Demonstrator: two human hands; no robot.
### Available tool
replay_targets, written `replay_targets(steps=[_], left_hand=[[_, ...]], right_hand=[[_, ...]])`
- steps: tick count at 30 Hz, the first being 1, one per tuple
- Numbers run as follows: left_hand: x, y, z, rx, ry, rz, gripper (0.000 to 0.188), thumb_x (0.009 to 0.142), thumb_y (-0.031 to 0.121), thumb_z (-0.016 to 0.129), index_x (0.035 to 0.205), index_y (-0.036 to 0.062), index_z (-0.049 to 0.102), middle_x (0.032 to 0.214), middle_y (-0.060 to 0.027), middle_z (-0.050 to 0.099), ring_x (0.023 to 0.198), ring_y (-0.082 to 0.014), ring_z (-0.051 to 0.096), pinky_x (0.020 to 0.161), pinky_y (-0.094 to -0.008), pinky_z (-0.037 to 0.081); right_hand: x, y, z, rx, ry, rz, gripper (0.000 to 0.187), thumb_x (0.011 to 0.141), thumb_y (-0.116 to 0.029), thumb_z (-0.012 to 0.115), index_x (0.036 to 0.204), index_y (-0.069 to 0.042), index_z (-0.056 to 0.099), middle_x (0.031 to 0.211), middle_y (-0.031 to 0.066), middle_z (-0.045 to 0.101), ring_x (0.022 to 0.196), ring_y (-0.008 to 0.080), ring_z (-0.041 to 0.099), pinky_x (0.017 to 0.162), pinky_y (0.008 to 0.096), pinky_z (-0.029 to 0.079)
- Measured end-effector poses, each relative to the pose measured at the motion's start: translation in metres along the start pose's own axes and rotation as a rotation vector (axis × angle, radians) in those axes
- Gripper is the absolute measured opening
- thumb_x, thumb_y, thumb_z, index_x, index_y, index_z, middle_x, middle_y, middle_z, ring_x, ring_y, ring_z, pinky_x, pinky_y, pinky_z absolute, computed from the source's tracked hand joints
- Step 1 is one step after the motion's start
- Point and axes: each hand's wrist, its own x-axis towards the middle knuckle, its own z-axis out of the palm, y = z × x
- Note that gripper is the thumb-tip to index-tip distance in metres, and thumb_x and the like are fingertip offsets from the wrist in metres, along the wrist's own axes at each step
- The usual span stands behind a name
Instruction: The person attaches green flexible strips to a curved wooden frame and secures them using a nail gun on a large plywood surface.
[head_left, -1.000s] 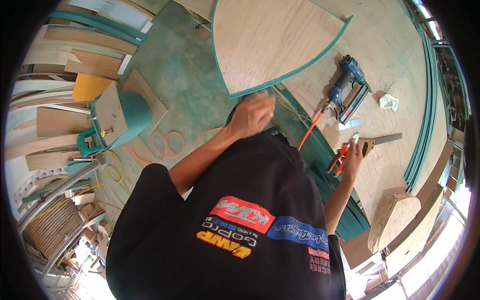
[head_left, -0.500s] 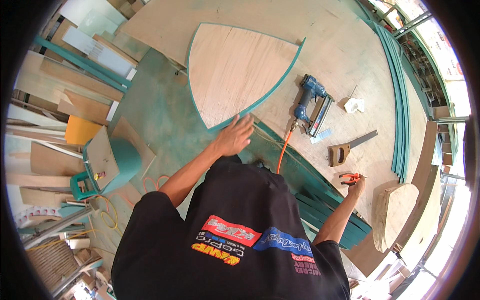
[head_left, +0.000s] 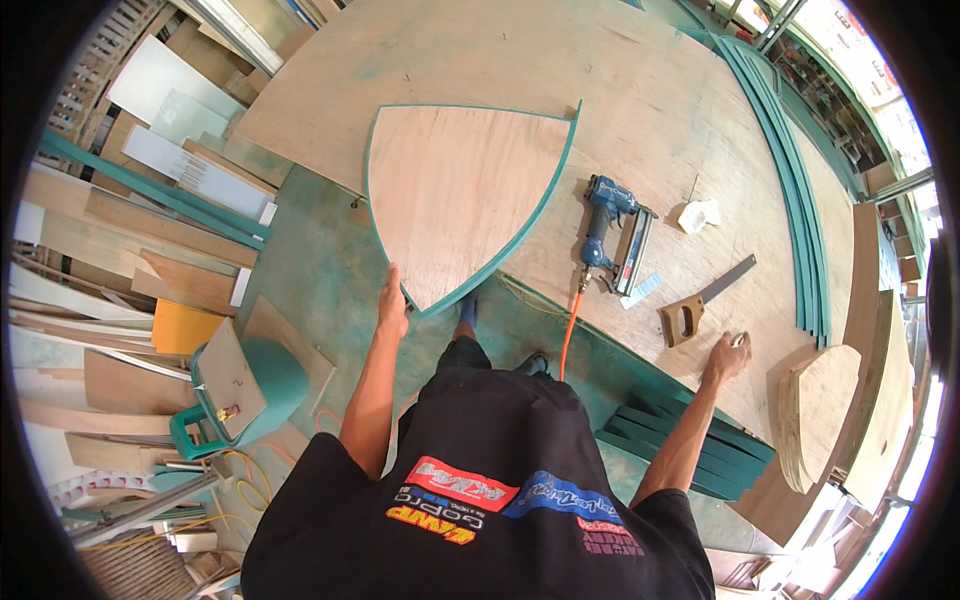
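A shield-shaped plywood panel (head_left: 460,190) with green edging strip lies partly on the workbench, its pointed end overhanging toward me. At the left side of that point, my left hand (head_left: 392,308) grips the panel's edge. A short end of the green strip (head_left: 577,112) sticks out past the far right corner. On the bench at right, my right hand (head_left: 730,357) is closed, with a small pale bit showing at its fingers; what it holds is mostly hidden. Just beyond that hand lies a handsaw (head_left: 700,308) with a wooden handle.
A blue nail gun (head_left: 610,228) with an orange air hose (head_left: 570,335) lies on the workbench (head_left: 650,110). Near it are a crumpled white piece (head_left: 699,216) and a staple strip (head_left: 641,290). Long green strips (head_left: 795,200) and stacked curved boards (head_left: 820,410) line the right. A green stool (head_left: 195,430) stands left.
My left hand has shifted from the panel's near right edge to its left edge. The panel sits lower in view and slightly turned. Orange pliers by my right hand are no longer visible.
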Motion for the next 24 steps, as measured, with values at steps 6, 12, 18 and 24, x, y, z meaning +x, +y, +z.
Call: replay_targets(steps=[6, 12, 18, 24], left_hand=[[0.011, -0.016, 0.009, 0.302, 0.223, 0.073, 0.095, 0.095, 0.065, 0.05, 0.148, -0.0122, 0.034, 0.149, -0.0258, 0.045, 0.137, -0.0342, 0.046, 0.111, -0.0383, 0.039], [-0.007, -0.004, -0.052, 0.399, 0.173, 0.145, 0.084, 0.1, 0.059, 0.047, 0.141, -0.0138, 0.044, 0.145, -0.0261, 0.05, 0.131, -0.0347, 0.051, 0.108, -0.0381, 0.041], [0.028, 0.027, -0.086, 0.721, 0.299, 0.171, 0.063, 0.101, 0.045, 0.055, 0.129, -0.0106, 0.055, 0.129, -0.0219, 0.062, 0.119, -0.0302, 0.059, 0.102, -0.0378, 0.044], [0.12, 0.157, 0.043, 1.108, 0.22, 1.039, 0.024, 0.096, 0.021, 0.063, 0.106, -0.001, 0.065, 0.104, -0.0152, 0.068, 0.098, -0.0307, 0.064, 0.087, -0.0427, 0.05]], right_hand=[[-0.063, -0.082, 0.021, 0.337, -0.26, -0.407, 0.039, 0.091, -0.018, 0.067, 0.127, -0.002, 0.063, 0.117, 0.0174, 0.066, 0.103, 0.0267, 0.065, 0.087, 0.0384, 0.052], [-0.152, -0.189, 0.02, 0.52, -0.606, -0.379, 0.05, 0.09, -0.029, 0.074, 0.127, 0.001, 0.059, 0.108, 0.0174, 0.067, 0.095, 0.026, 0.067, 0.083, 0.0379, 0.053], [-0.168, -0.267, 0.058, 0.088, -0.524, -0.335, 0.094, 0.081, -0.043, 0.076, 0.15, 0.002, 0.032, 0.122, 0.0265, 0.058, 0.116, 0.0405, 0.057, 0.102, 0.0464, 0.041], [-0.152, -0.297, 0.092, -0.189, -0.544, -0.284, 0.103, 0.08, -0.038, 0.075, 0.156, 0.001, 0.019, 0.121, 0.0263, 0.059, 0.112, 0.0412, 0.058, 0.099, 0.0488, 0.042]])
